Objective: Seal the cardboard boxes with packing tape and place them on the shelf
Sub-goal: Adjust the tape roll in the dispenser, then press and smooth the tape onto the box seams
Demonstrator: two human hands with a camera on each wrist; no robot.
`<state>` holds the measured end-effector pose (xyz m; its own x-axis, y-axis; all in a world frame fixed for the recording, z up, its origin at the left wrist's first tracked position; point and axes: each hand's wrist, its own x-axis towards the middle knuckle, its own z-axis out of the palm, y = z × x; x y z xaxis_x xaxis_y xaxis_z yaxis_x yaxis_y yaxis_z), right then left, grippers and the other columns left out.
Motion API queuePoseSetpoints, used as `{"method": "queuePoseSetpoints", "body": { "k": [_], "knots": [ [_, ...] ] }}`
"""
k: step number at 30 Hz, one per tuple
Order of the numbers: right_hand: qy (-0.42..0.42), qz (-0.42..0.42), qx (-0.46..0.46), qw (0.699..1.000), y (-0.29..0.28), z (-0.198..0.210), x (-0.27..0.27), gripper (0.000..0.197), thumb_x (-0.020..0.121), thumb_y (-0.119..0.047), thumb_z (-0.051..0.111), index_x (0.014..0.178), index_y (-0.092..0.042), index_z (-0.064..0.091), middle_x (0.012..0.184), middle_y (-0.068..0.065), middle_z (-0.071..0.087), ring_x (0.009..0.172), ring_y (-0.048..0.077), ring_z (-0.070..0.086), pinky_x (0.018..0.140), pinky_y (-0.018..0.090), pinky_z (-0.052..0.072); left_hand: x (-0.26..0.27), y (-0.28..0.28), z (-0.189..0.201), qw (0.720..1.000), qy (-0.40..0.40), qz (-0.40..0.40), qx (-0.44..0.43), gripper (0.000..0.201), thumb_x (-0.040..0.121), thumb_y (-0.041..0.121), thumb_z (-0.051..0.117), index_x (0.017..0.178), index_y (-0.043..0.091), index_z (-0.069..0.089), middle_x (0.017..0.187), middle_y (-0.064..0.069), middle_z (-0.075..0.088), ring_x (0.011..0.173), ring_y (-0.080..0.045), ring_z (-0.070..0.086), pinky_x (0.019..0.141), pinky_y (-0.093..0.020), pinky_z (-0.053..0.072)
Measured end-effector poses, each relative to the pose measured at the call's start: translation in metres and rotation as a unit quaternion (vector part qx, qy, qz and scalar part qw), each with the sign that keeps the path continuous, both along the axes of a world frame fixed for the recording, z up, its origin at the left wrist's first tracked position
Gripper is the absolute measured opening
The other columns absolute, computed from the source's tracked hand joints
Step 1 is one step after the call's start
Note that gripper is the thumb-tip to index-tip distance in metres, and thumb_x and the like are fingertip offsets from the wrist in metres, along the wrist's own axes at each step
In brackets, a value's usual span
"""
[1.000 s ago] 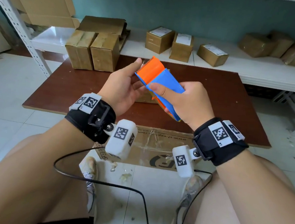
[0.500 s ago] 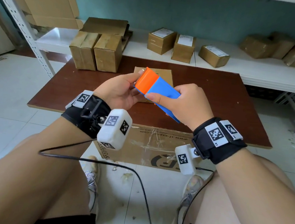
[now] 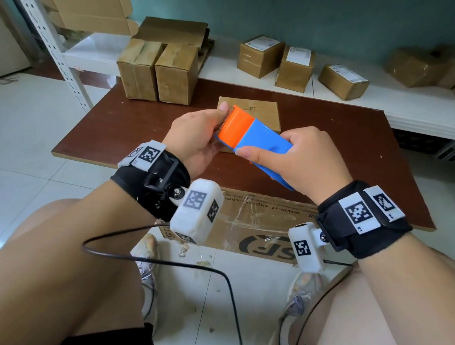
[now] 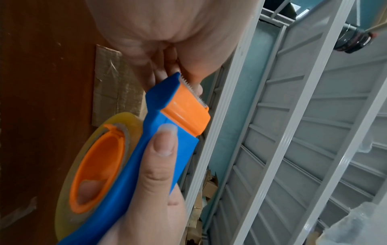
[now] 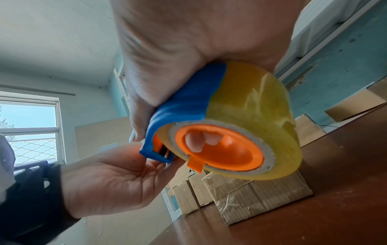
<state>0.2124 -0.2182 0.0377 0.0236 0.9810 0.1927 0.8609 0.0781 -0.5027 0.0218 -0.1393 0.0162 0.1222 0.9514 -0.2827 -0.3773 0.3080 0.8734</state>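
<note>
Both hands now hold the tape dispenser (image 3: 253,139) lower than a second ago, above the flat cardboard box (image 3: 263,112) at twelve o'clock on the table (image 3: 110,125). The right hand (image 3: 303,159) wraps its body; the left hand's (image 3: 193,139) fingertips pinch at the serrated blade, probably hunting the tape end.

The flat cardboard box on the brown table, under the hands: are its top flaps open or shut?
Shut: in the head view the flat cardboard box shows a level, closed top on the brown table.
</note>
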Motion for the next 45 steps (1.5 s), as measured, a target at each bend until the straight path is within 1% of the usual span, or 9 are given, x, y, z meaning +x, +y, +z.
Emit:
{"method": "queuePoseSetpoints", "body": {
  "k": [7, 15, 19, 24, 29, 33, 38, 41, 45],
  "knots": [
    [0.007, 0.0, -0.009, 1.0, 0.002, -0.005, 0.009, 0.112, 0.058, -0.107, 0.052, 0.07, 0.004, 0.055, 0.066, 0.023, 0.059, 0.057, 0.037, 0.058, 0.053, 0.039, 0.035, -0.014, 0.009, 0.007, 1.0, -0.025, 0.014, -0.001, 0.023, 0.109, 0.024, 0.061, 0.091, 0.01, 0.067, 0.071, 0.002, 0.069, 0.07, -0.01, 0.072, 0.073, -0.026, 0.061],
    [0.002, -0.058, -0.04, 0.997, 0.004, -0.018, 0.007, 0.095, 0.058, -0.108, 0.051, 0.06, -0.014, 0.042, 0.055, 0.006, 0.04, 0.048, 0.022, 0.041, 0.052, 0.038, 0.033, -0.018, -0.002, 0.008, 0.988, 0.08, 0.025, 0.131, 0.014, 0.099, 0.021, 0.077, 0.092, 0.009, 0.079, 0.088, -0.006, 0.079, 0.09, -0.018, 0.078, 0.089, -0.032, 0.063],
    [-0.015, -0.094, -0.023, 0.995, 0.008, -0.016, 0.0, 0.092, 0.064, -0.106, 0.05, 0.057, -0.015, 0.038, 0.051, 0.004, 0.04, 0.045, 0.023, 0.04, 0.049, 0.037, 0.031, -0.006, -0.016, 0.003, 0.925, 0.211, 0.049, 0.312, 0.005, 0.093, 0.017, 0.082, 0.09, 0.014, 0.083, 0.081, 0.005, 0.08, 0.078, -0.005, 0.071, 0.078, -0.025, 0.057],
    [0.061, -0.136, -0.033, 0.988, 0.016, -0.01, -0.003, 0.098, 0.062, -0.107, 0.048, 0.06, -0.009, 0.056, 0.059, 0.01, 0.07, 0.057, 0.032, 0.069, 0.051, 0.043, 0.046, 0.011, -0.026, 0.008, 0.863, 0.285, 0.071, 0.411, 0.003, 0.094, 0.017, 0.08, 0.095, 0.016, 0.083, 0.085, 0.008, 0.076, 0.076, 0.0, 0.068, 0.072, -0.028, 0.056],
    [0.189, -0.274, -0.008, 0.943, 0.039, 0.01, 0.038, 0.073, 0.083, -0.084, 0.063, 0.072, -0.012, 0.061, 0.035, -0.015, 0.053, 0.037, -0.003, 0.056, 0.049, 0.027, 0.042, 0.034, -0.073, 0.029, 0.766, 0.258, -0.001, 0.588, 0.005, 0.093, 0.01, 0.082, 0.093, 0.006, 0.081, 0.087, -0.006, 0.077, 0.079, -0.019, 0.069, 0.082, -0.035, 0.057],
    [0.253, -0.3, 0.049, 0.919, 0.058, 0.006, 0.08, 0.083, 0.067, -0.085, 0.071, 0.088, -0.005, 0.077, 0.079, 0.005, 0.079, 0.072, 0.023, 0.078, 0.073, 0.044, 0.064, 0.017, -0.055, 0.029, 0.847, 0.242, 0.033, 0.472, 0.01, 0.097, 0.018, 0.08, 0.1, 0.009, 0.08, 0.091, -0.001, 0.079, 0.086, -0.017, 0.074, 0.085, -0.038, 0.063],
    [0.112, -0.248, -0.146, 0.951, 0.071, -0.017, 0.104, 0.046, 0.089, -0.045, 0.084, 0.102, -0.005, 0.065, 0.096, 0.011, 0.064, 0.077, 0.026, 0.061, 0.064, 0.033, 0.042, -0.007, -0.008, 0.027, 0.964, 0.054, 0.065, 0.253, 0.011, 0.099, 0.011, 0.075, 0.109, 0.007, 0.073, 0.095, -0.005, 0.076, 0.095, -0.02, 0.075, 0.09, -0.038, 0.062],
    [-0.026, -0.214, -0.226, 0.95, 0.083, -0.028, 0.092, 0.052, 0.089, -0.043, 0.085, 0.075, -0.01, 0.046, 0.072, 0.007, 0.046, 0.06, 0.022, 0.045, 0.052, 0.037, 0.028, -0.015, 0.007, 0.022, 0.984, -0.029, 0.087, 0.154, 0.009, 0.1, 0.006, 0.073, 0.109, 0.006, 0.071, 0.092, -0.005, 0.071, 0.086, -0.014, 0.072, 0.086, -0.028, 0.06],
    [-0.088, -0.211, -0.212, 0.95, 0.089, -0.033, 0.08, 0.047, 0.087, -0.044, 0.086, 0.093, -0.006, 0.058, 0.086, 0.01, 0.058, 0.076, 0.028, 0.058, 0.058, 0.036, 0.038, -0.024, 0.027, 0.018, 0.989, -0.089, 0.089, 0.081, 0.019, 0.1, 0.003, 0.072, 0.118, 0.006, 0.068, 0.091, -0.004, 0.071, 0.083, -0.012, 0.071, 0.08, -0.02, 0.057]
  ]
}}
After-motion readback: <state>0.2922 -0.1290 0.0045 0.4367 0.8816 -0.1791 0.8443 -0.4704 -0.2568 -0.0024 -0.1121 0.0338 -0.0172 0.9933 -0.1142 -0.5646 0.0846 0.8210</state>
